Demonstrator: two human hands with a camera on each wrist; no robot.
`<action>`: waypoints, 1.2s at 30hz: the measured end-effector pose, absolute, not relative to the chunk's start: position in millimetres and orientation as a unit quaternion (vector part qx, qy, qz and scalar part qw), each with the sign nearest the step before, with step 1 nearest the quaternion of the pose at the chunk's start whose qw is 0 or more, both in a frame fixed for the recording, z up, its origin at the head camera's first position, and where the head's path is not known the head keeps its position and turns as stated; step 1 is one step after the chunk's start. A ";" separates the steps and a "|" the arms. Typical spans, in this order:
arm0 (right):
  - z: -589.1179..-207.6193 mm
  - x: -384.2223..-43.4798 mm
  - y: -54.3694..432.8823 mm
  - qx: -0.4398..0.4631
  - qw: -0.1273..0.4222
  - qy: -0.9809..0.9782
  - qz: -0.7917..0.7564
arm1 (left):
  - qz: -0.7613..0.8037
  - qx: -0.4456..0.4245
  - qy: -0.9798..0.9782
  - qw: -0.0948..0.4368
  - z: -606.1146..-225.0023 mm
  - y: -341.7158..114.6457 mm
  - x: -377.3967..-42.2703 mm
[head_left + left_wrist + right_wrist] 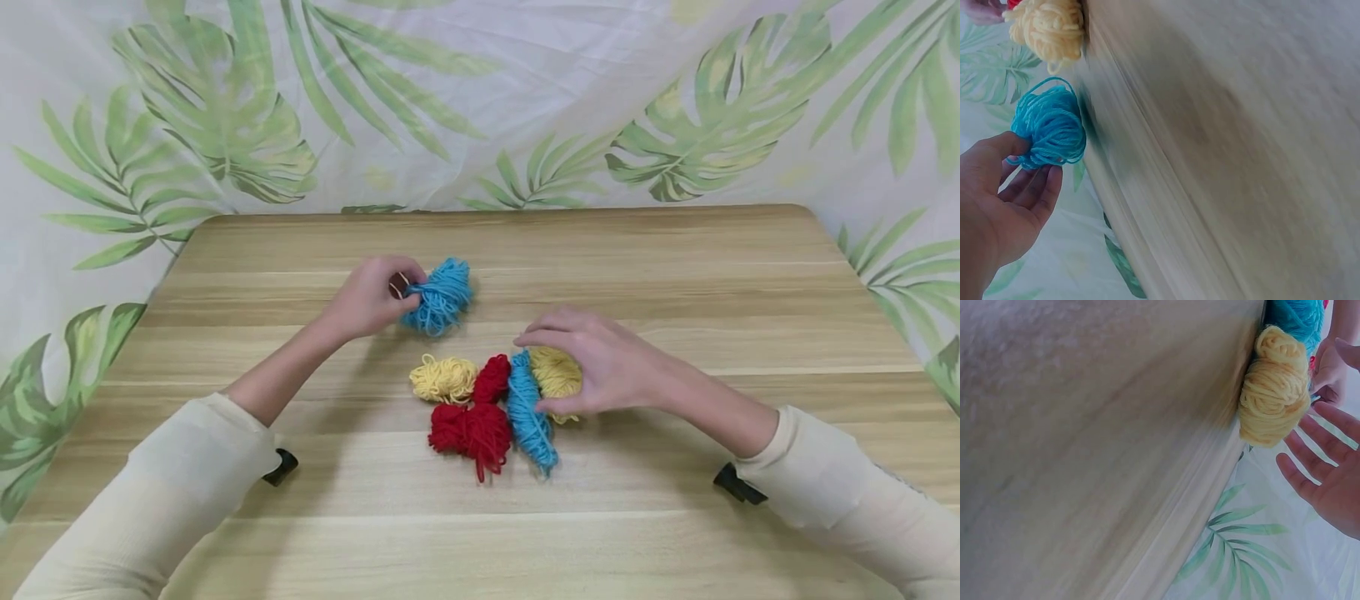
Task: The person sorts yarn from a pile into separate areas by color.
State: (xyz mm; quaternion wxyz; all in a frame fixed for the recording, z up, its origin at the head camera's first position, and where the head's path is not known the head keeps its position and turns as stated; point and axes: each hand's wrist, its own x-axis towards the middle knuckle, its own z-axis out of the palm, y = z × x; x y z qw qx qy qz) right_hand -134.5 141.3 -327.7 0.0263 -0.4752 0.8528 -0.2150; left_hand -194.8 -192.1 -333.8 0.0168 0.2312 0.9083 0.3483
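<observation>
Hiding part of the rounded mustard-yellow yarn bundle (pixel 555 371), the right hand (pixel 606 360) spreads its loosely bent fingers around it and the long twisted blue yarn skein (pixel 529 417); whether a fingertip touches either is hard to tell. Yarn of that skein is cut off atop the right wrist view. Reaching farther forward, the left hand (pixel 366 298), wrist bent inward, pinches the loose, rounded blue yarn bundle (pixel 442 298) between thumb and fingers, beyond the small pale-yellow yarn bundle (pixel 444 379) and apart from it.

the left hand (pixel 1007 203) pinches a blue yarn bundle (pixel 1050 128) (pale yellow yarn (pixel 1050 28) lies near it).
</observation>
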 end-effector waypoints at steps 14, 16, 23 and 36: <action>-330.2 -131.6 138.9 -0.481 0.037 0.849 -0.214 | 0.348 0.179 0.920 0.004 -328.8 -217.2 -190.6; -330.5 -131.7 138.4 -0.482 0.038 0.849 -0.212 | 0.346 0.177 0.921 -0.002 -328.3 -220.7 -190.2; -332.3 -133.0 138.2 -0.481 0.036 0.851 -0.206 | 0.353 0.169 0.920 -0.021 -327.7 -234.8 -189.3; -336.6 -134.5 138.7 -0.475 0.039 0.854 -0.209 | 0.355 0.148 0.922 -0.053 -329.4 -264.1 -188.2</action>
